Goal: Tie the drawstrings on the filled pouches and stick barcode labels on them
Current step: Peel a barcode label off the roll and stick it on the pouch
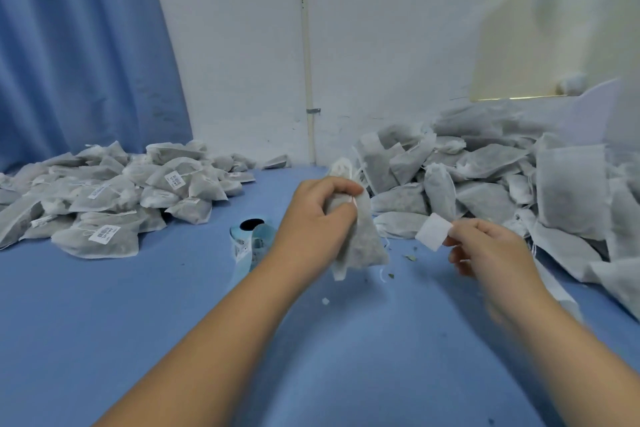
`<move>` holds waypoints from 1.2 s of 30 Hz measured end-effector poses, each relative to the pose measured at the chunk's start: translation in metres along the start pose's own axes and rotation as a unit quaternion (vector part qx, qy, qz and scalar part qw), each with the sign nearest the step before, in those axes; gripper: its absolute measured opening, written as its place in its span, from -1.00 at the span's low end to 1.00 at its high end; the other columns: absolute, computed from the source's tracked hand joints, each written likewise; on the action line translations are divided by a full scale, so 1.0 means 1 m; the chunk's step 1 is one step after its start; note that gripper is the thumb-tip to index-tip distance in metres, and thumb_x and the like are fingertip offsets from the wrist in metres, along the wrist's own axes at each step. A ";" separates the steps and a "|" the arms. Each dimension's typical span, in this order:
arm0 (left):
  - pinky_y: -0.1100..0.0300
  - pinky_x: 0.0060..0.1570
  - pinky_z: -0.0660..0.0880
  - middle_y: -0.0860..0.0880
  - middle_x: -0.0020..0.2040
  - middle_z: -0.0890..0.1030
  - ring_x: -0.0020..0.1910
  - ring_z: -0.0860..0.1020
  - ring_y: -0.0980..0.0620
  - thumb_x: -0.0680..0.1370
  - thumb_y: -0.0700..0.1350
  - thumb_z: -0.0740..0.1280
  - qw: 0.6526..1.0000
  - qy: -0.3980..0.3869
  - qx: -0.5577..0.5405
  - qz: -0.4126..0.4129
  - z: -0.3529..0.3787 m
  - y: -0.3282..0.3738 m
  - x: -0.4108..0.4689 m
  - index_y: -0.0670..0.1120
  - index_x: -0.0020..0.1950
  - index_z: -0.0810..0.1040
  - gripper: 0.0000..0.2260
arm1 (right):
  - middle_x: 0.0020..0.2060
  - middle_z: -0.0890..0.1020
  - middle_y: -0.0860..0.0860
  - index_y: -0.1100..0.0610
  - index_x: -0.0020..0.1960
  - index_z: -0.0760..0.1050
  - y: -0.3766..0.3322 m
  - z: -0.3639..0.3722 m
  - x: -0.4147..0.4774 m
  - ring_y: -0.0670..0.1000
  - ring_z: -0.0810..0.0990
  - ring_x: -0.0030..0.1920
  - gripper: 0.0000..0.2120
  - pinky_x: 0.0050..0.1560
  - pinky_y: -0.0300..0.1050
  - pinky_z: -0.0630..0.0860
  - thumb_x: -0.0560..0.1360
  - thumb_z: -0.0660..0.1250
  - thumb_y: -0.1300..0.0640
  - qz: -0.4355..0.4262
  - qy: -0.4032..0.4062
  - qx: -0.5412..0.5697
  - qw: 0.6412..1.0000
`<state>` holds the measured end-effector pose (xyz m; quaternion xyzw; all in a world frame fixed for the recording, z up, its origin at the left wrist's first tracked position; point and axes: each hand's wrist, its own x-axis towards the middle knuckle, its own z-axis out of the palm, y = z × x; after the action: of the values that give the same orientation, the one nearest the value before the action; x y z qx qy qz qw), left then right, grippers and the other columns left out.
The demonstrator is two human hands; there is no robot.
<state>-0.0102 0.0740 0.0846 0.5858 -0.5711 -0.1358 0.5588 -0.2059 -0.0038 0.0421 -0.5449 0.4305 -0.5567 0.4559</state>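
My left hand (313, 222) grips a filled grey-white pouch (363, 243) near its gathered neck and holds it above the blue table. The pouch hangs down, its drawstring ends dangling below. To the right, my right hand (485, 246) pinches a small white barcode label (433, 231) between thumb and fingers, blank side toward me. The label is a short way right of the pouch and does not touch it.
A pile of labelled pouches (104, 198) lies at the left. A larger heap of unlabelled pouches (502, 184) fills the right. A blue label roll (251, 239) stands behind my left wrist. A white backing strip (557, 291) trails under my right forearm. Leaf crumbs dot the blue table (138, 322).
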 end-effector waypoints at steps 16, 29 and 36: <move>0.68 -0.06 0.23 0.22 0.13 0.42 0.03 0.36 0.58 0.51 -0.22 0.33 0.997 -0.065 -0.009 -0.046 0.073 -0.040 -0.025 0.26 0.10 0.54 -0.64 | -0.44 0.54 -0.17 0.03 -0.30 0.54 0.000 0.004 -0.008 -0.19 0.47 -0.37 -0.88 -0.31 -0.32 0.34 0.39 0.34 0.19 -0.105 0.033 -0.149 0.983; 0.66 -0.06 0.24 0.13 0.14 0.40 0.02 0.38 0.52 0.52 -0.20 0.34 0.998 -0.054 0.002 -0.035 0.069 -0.036 -0.032 0.19 0.22 0.52 -0.64 | -0.33 0.57 -0.11 0.07 -0.28 0.54 0.004 0.023 -0.027 -0.10 0.50 -0.29 -0.91 -0.19 -0.06 0.47 0.39 0.39 0.17 -0.232 0.005 -0.266 0.936; 0.69 -0.01 0.20 0.17 0.16 0.37 0.07 0.33 0.58 0.54 -0.13 0.37 0.998 -0.057 0.006 -0.032 0.068 -0.035 -0.033 0.20 0.25 0.49 -0.65 | -0.30 0.59 -0.14 0.02 -0.24 0.58 0.007 0.023 -0.027 -0.10 0.53 -0.26 -0.91 -0.18 -0.14 0.47 0.40 0.38 0.19 -0.223 -0.060 -0.281 0.932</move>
<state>-0.0564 0.0570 0.0172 0.5985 -0.5840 -0.1831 0.5169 -0.1825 0.0211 0.0304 -0.7651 0.4088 -0.4664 0.1733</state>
